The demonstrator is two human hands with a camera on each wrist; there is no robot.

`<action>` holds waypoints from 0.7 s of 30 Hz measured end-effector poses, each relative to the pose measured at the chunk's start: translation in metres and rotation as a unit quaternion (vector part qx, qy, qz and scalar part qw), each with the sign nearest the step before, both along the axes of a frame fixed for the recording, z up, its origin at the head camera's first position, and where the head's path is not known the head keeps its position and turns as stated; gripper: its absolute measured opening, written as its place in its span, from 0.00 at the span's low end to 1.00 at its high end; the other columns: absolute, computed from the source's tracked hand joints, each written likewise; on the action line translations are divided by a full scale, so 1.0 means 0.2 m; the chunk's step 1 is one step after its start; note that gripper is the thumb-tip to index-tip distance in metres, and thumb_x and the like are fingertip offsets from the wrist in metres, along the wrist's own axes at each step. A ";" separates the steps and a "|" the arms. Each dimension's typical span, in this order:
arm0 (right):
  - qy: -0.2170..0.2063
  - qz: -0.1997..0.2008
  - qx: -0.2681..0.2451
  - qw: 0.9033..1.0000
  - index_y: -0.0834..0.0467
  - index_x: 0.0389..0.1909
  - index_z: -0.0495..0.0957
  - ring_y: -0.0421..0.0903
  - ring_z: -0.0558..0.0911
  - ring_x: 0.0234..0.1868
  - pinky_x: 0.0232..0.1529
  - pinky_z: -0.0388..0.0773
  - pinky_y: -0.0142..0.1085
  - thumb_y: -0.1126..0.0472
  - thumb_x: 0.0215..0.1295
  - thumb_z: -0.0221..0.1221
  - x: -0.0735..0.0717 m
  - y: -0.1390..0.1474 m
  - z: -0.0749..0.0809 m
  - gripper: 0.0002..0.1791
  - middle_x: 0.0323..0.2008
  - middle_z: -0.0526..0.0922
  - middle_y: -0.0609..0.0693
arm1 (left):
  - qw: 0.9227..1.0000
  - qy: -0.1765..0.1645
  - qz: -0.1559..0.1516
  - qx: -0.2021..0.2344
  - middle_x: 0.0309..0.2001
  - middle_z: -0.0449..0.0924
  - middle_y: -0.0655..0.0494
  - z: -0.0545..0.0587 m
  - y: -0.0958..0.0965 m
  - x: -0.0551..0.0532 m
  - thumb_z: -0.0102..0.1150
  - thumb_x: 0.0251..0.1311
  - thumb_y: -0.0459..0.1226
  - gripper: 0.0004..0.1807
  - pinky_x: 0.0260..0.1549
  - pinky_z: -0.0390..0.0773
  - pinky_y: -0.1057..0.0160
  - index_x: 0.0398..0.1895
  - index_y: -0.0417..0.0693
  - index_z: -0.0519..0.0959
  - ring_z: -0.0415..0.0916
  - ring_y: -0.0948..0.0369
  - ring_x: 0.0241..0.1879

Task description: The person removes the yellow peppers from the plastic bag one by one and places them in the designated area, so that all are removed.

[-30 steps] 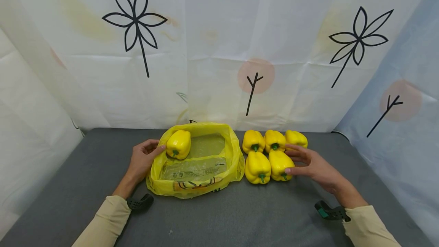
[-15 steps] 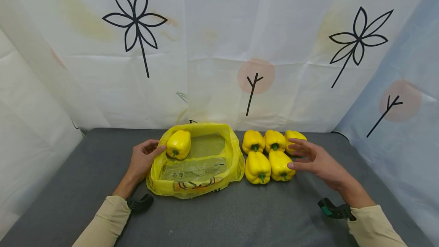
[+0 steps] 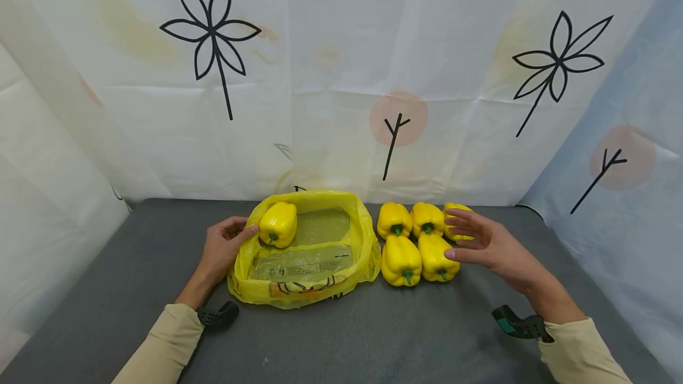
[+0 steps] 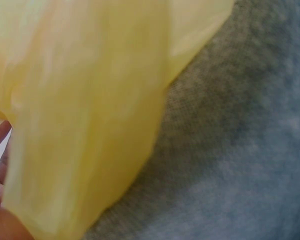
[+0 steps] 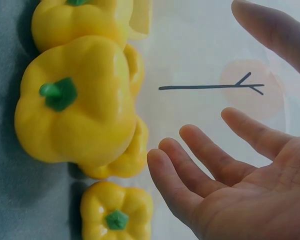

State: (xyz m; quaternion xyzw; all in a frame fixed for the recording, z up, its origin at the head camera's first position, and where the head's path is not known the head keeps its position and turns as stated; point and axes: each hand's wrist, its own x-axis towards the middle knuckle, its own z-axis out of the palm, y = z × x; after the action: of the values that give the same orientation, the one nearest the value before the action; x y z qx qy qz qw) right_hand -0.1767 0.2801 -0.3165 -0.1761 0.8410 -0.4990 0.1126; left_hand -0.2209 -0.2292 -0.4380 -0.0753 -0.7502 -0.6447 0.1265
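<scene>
A yellow plastic bag (image 3: 368, 253) lies with its mouth wide, and one yellow bell pepper (image 3: 279, 225) sits inside at its left. My left hand (image 3: 223, 248) pinches the bag's left rim between thumb and fingers; in the left wrist view the bag (image 4: 90, 110) covers most of that hand (image 4: 0, 170). Right of the bag stand several more bell peppers (image 3: 401, 261) in two rows. Over their right end hovers my right hand (image 3: 496, 250), fingers spread and holding nothing. The right wrist view shows its palm (image 5: 255, 195) apart from the nearest pepper (image 5: 77, 100).
The grey table (image 3: 341, 342) extends in front of the bag and peppers. A white patterned cloth (image 3: 331, 135) hangs right behind them, with more cloth at both sides.
My right hand has drawn slightly right and up, off the front right pepper. The left hand, the bag and the peppers stay where they were.
</scene>
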 end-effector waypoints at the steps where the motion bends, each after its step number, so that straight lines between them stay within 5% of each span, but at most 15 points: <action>1: 0.002 -0.001 0.001 1.000 0.57 0.81 0.51 0.70 0.58 0.73 0.65 0.66 0.64 0.60 0.71 0.65 0.00 -0.01 0.00 0.44 0.75 0.57 0.66 | 1.000 0.000 -0.001 0.000 0.37 0.82 0.57 0.00 0.00 0.00 0.63 0.70 0.34 0.17 0.33 0.83 0.69 0.52 0.27 0.79 0.80 0.65 0.35; 21: 0.028 0.035 -0.036 0.998 0.57 0.78 0.58 0.65 0.61 0.73 0.69 0.60 0.63 0.62 0.68 0.67 -0.01 -0.19 0.01 0.42 0.74 0.61 0.64 | 1.000 -0.008 -0.001 0.002 0.37 0.81 0.58 0.01 0.00 0.01 0.63 0.70 0.35 0.18 0.33 0.83 0.69 0.53 0.26 0.79 0.80 0.65 0.35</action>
State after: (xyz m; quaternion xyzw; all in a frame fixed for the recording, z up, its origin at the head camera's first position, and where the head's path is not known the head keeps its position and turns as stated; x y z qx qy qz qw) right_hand -0.1791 0.2428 -0.3138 -0.2232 0.8188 -0.5193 0.1004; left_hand -0.2199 -0.2286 -0.4360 -0.0713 -0.7500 -0.6466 0.1200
